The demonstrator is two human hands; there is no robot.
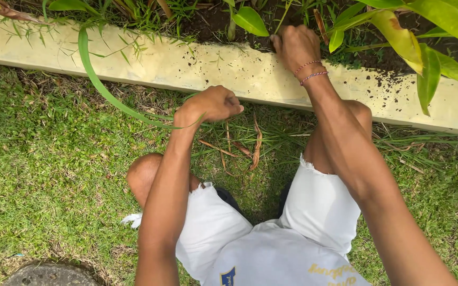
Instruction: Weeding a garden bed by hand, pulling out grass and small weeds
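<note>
I squat on the grass facing a pale concrete curb [197,66] that borders a planted bed. My left hand [213,103] is closed on a long green leaf blade [94,79] that arcs up to the left over the curb. My right hand [295,46], with thin bracelets on the wrist, reaches over the curb into the bed's dark soil [213,24], fingers curled at a thin green stem [283,16]; what it grips is partly hidden. Dry brown leaves [255,148] lie on the grass just below my left hand.
Broad yellow-green leaves [425,58] hang over the curb at the right. Soil crumbs are scattered on the curb [382,79]. Lawn [43,169] stretches left and right. A round grey stone [49,275] shows at the bottom left. My knees and white shorts fill the bottom centre.
</note>
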